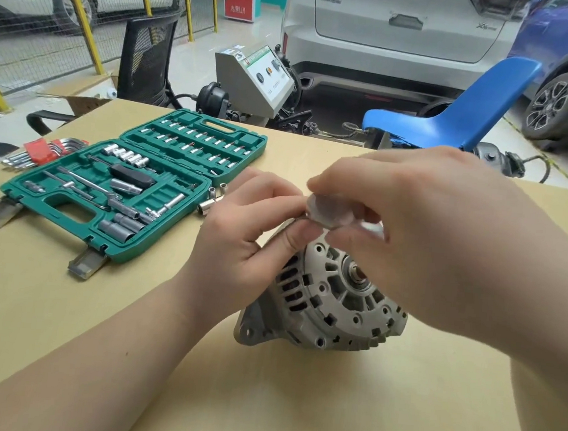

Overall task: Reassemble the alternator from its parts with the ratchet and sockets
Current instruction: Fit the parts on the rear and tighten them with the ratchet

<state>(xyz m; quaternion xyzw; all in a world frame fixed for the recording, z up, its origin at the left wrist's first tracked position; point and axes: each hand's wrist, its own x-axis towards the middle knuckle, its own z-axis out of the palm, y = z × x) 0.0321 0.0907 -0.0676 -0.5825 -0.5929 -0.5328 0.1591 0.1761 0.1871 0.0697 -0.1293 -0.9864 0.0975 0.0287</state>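
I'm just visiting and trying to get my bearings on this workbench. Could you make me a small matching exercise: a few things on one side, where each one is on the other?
Things:
1. alternator
2. socket set case
3. hex keys
4. loose sockets

Places:
A. far left of the table, beyond the case
B. lying open, left of the hands
C. under both hands
D. on the table just right of the case

Pairs: 1-C, 2-B, 3-A, 4-D

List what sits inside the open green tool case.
The green tool case holds sockets, an extension bar, a black-handled driver and rows of bits. No ratchet is identifiable.
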